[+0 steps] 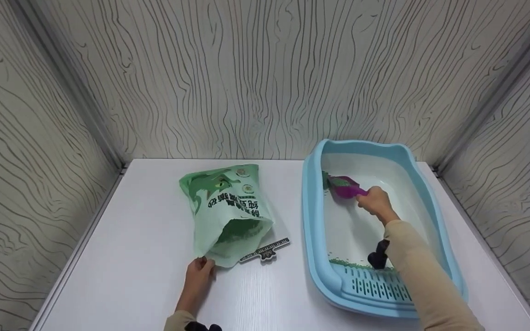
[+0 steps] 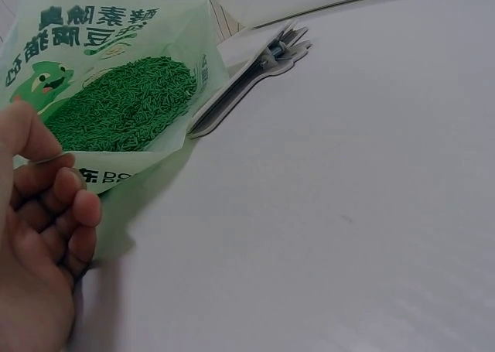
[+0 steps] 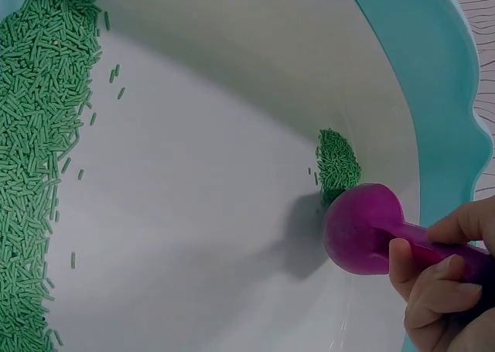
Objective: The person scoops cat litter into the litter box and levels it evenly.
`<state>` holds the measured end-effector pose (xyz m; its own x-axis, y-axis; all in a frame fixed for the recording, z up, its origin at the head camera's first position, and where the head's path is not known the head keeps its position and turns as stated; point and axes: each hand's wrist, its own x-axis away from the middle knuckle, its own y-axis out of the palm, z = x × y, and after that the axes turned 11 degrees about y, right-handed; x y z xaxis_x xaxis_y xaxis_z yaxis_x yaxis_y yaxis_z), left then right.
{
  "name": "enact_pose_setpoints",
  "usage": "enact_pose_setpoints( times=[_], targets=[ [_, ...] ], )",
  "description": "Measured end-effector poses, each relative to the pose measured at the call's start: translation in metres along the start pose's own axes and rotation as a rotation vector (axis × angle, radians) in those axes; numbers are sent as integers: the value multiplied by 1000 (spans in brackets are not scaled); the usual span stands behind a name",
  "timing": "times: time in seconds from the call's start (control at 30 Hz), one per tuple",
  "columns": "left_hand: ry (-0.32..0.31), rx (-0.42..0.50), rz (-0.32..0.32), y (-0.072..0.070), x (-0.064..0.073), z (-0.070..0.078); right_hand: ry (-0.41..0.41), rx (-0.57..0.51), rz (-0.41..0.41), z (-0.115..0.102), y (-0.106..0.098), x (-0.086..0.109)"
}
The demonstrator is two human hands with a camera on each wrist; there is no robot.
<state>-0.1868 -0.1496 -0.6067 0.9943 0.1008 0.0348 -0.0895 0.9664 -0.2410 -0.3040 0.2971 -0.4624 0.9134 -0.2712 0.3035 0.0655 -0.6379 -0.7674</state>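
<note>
My right hand [image 1: 376,202] grips the handle of a purple scoop [image 1: 344,187] inside a blue-rimmed litter box [image 1: 312,220]. Green pellets lie in the scoop's bowl, and a small pile of litter pellets [image 3: 338,162] is beside it on the white floor of the box. With thumb and fingers my left hand [image 1: 199,273] pinches the lip of a pale green cat litter bag [image 1: 233,197]. The bag lies on the table with its mouth towards me; green pellets [image 2: 131,100] show inside it in the left wrist view.
A dark clip [image 1: 265,251] with a pale figure on it lies by the bag's mouth. More green pellets [image 3: 31,158] line the near end of the litter box, along its slotted step [image 1: 377,287]. Wood-patterned walls [image 1: 246,82] enclose the white table [image 1: 145,220].
</note>
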Motion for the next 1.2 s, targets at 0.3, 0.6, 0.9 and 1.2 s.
enact_pose_setpoints(
  times=[0.3, 0.6, 0.9, 1.2],
  targets=[
    [2, 8, -2, 0, 0, 1, -10, -26, 92, -7, 1, -5],
    [2, 42, -11, 2, 1, 3, -34, 21, 144, -13, -5, -4],
    [10, 18, 14, 0, -1, -1, -65, 38, 131, -22, -9, -5],
    [8, 32, -1, -1, 0, 0, -53, 24, 137, -18, -15, -5]
  ],
)
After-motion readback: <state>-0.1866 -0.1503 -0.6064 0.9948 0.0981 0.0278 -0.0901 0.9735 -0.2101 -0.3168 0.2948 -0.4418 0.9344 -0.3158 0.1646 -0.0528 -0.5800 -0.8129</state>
